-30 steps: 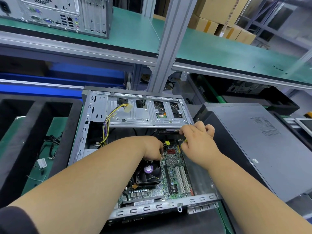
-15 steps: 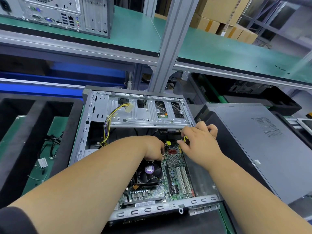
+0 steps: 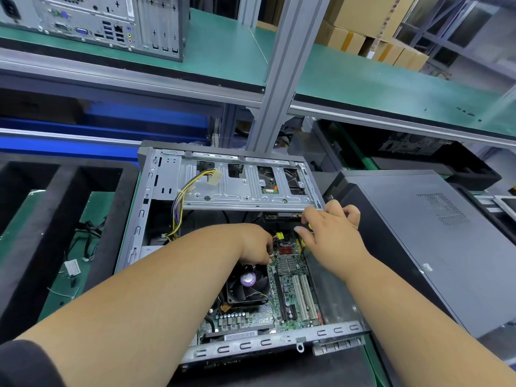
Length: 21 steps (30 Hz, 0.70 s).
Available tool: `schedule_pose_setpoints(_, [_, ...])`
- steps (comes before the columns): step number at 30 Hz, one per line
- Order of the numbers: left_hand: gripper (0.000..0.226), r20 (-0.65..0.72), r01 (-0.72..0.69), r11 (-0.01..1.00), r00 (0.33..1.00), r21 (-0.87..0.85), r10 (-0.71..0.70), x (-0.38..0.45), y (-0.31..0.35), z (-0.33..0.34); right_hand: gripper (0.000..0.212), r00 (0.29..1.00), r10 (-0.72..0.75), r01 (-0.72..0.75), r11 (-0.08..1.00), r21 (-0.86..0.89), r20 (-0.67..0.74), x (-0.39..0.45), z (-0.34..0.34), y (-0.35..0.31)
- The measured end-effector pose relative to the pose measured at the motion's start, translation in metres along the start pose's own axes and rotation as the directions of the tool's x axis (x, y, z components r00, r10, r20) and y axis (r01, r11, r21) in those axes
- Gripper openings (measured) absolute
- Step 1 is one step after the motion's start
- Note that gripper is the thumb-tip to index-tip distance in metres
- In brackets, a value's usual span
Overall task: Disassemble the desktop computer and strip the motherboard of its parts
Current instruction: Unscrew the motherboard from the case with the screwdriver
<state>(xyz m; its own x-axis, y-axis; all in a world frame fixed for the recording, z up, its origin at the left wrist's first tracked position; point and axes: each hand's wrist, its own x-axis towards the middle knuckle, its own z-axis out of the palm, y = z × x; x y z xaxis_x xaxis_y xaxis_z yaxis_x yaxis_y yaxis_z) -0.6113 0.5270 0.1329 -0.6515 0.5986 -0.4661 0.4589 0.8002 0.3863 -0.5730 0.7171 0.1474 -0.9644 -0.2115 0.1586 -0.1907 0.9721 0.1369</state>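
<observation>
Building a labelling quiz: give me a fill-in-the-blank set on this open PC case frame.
1. The black CPU cooler fan has a ____ round sticker at its hub.
2. The green motherboard carries two ____ expansion slots.
3. The closed dark grey computer case lies to the ____ of the open silver metal chassis.

Missing: purple; white; right

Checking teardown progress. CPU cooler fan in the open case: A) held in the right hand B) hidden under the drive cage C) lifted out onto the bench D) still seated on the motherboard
D: the black cooler fan with its purple hub sticker sits on the motherboard inside the open case, just below the left hand; the right hand works at the board's far edge, not on the fan.
</observation>
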Motion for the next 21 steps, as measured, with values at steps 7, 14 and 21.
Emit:
schedule_pose_setpoints(7, [0.041,0.007,-0.005,1.000,1.000,0.002,0.005,-0.0001,-0.0007,0.0000,0.008,1.000,-0.015,0.016,0.999,0.045,-0.017,-0.0012,-0.0023,0.0018])
schedule_pose_setpoints(14, [0.039,-0.006,-0.012,1.000,1.000,0.013,0.012,-0.0005,0.0014,-0.0014,0.024,1.000,-0.008,0.007,1.000,0.025,0.020,0.0018,-0.0007,0.0005])
schedule_pose_setpoints(21, [0.041,-0.008,-0.016,1.000,1.000,0.011,0.016,-0.0001,0.0001,-0.0002,0.010,0.999,-0.043,0.043,0.999,0.012,-0.024,-0.0004,-0.0044,0.0001])
